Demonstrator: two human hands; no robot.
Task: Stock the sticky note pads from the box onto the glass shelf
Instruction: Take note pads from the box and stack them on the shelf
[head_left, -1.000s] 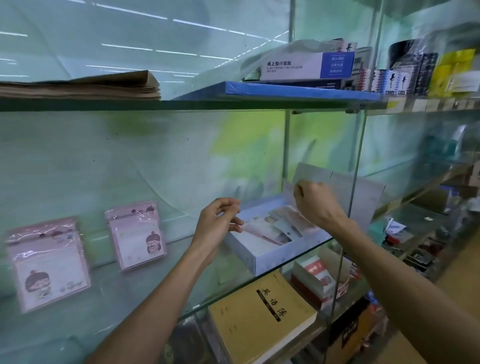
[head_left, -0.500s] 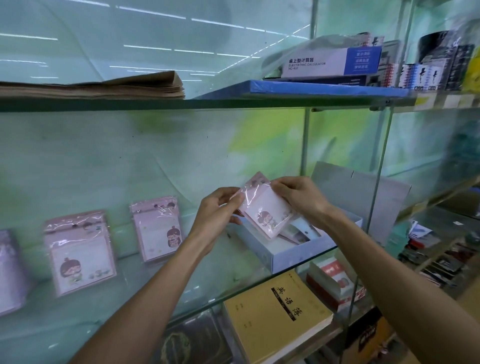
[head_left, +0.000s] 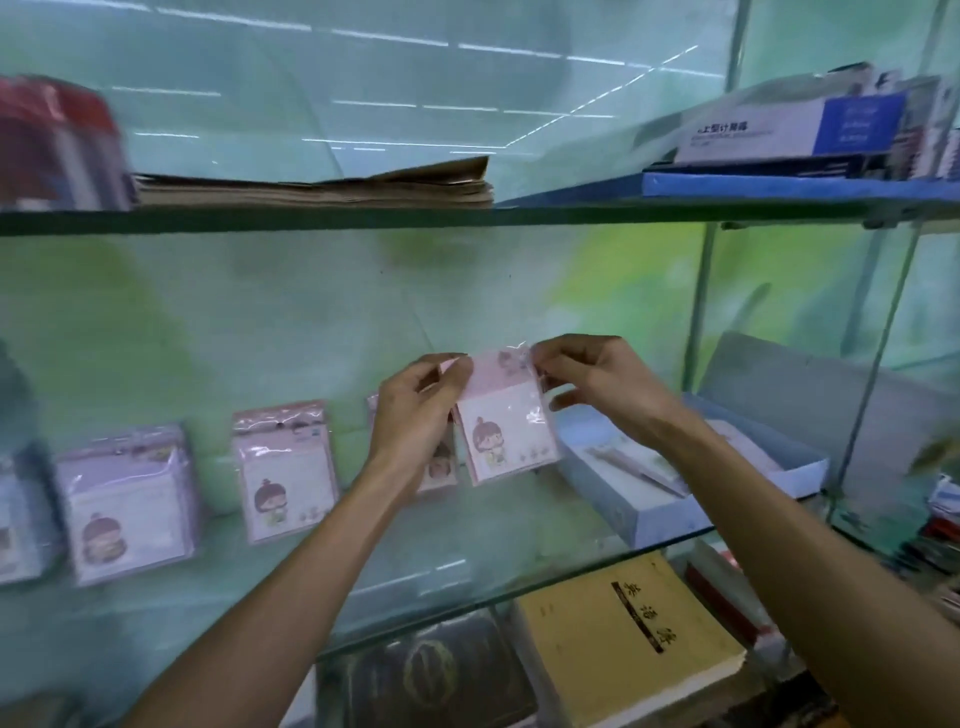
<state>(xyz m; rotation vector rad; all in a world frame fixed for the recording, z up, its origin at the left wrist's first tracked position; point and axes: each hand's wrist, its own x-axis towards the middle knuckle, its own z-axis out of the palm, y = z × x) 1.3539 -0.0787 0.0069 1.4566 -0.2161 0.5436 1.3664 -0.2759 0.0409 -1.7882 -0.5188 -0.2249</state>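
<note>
Both hands, left hand (head_left: 415, 410) and right hand (head_left: 597, 384), pinch a wrapped sticky note pad (head_left: 506, 421) above the glass shelf (head_left: 467, 566), left of the box (head_left: 691, 499) (slick wrap may slip, toppling the standing pad (head_left: 285, 467)).

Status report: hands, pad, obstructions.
Both hands, left and right, grip one sticky note pad above glass shelf. Box at right. Nothing obstructing.

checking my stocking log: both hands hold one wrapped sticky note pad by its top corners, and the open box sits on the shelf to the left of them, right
Not quite. In the head view the box sits to the right of the hands, not left. Both the left hand and right hand do hold the sticky note pad by its top corners.
</note>
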